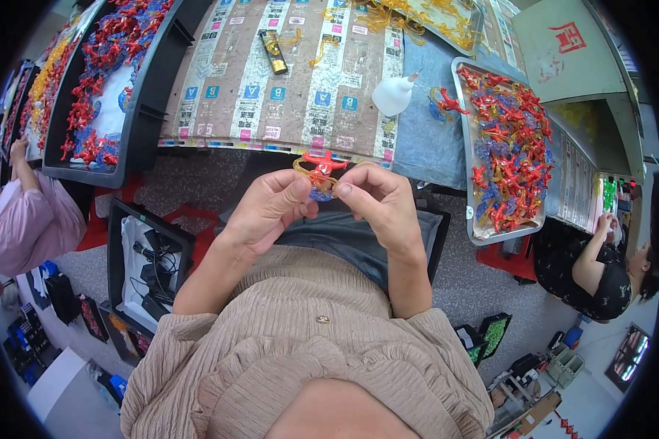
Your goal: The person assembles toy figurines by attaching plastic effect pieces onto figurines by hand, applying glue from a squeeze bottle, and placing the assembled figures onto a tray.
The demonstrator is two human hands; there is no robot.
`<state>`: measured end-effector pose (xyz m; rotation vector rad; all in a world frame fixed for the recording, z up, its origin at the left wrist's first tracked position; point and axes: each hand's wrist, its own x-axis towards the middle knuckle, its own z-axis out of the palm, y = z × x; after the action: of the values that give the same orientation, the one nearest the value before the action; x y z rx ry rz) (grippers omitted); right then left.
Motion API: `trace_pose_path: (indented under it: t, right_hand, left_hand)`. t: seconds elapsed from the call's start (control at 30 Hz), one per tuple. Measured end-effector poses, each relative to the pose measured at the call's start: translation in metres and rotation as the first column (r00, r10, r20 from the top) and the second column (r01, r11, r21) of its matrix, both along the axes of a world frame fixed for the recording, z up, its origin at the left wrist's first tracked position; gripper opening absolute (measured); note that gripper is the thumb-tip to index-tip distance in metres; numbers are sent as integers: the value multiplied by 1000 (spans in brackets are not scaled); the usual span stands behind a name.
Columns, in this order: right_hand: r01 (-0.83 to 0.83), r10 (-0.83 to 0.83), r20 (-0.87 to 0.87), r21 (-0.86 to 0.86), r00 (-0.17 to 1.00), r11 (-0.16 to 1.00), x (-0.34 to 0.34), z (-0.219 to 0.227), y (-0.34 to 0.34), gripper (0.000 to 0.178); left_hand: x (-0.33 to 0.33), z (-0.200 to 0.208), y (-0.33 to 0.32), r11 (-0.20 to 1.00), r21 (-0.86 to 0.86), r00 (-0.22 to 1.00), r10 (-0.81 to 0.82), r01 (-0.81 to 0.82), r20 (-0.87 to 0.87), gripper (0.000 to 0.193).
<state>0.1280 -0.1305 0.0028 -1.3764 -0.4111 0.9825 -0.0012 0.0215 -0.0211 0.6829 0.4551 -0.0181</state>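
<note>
A small plastic toy point(321, 167), with a red figure, a clear yellow ring and a blue part beneath, is held between my two hands just off the table's near edge. My left hand point(265, 211) pinches its left side between thumb and fingers. On the opposite side, my right hand point(385, 206) is closed on it with thumb and forefinger. My fingers cover part of the ring and the blue part. Beyond my right hand, a white squeeze bottle point(392, 96) with a thin tip stands on the table. A similar red and blue toy point(449, 102) lies to its right.
At right, a metal tray point(507, 235) carries many toys; at left, a black crate point(145, 110) holds more. A black and yellow tube point(273, 53) and clear yellow pieces point(381, 17) lie farther back. People sit at left point(35, 219) and right point(582, 267).
</note>
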Motion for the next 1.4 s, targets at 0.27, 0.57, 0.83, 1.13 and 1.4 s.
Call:
trace_pose_path:
  t: [0.27,0.57,0.83,1.13,1.4]
  right_hand:
    - [-39,40,89,-21,995,999,4,-2,-1,8]
    - [-49,52,74,-33,996,998,4,1,-3,7]
    - [-81,83,41,-29,996,996,6,3,-3,7]
    - [-132,128,133,18,983,991,9,-2,-4,7]
    - [-92,74,286,51,955,994,7,-7,-4,9]
  left_hand:
    - [2,1,0,999,22,999,-31,32,-10,36]
    - [5,6,-5,1000,9,999,17,-16,-28,26]
    - [1,1,-4,997,77,1000,-4,4,0,36]
    - [1,4,-4,1000,-3,1000,-22,22,-6,35]
    - [3,2,-7,999,1,999,40,-40,-34,25]
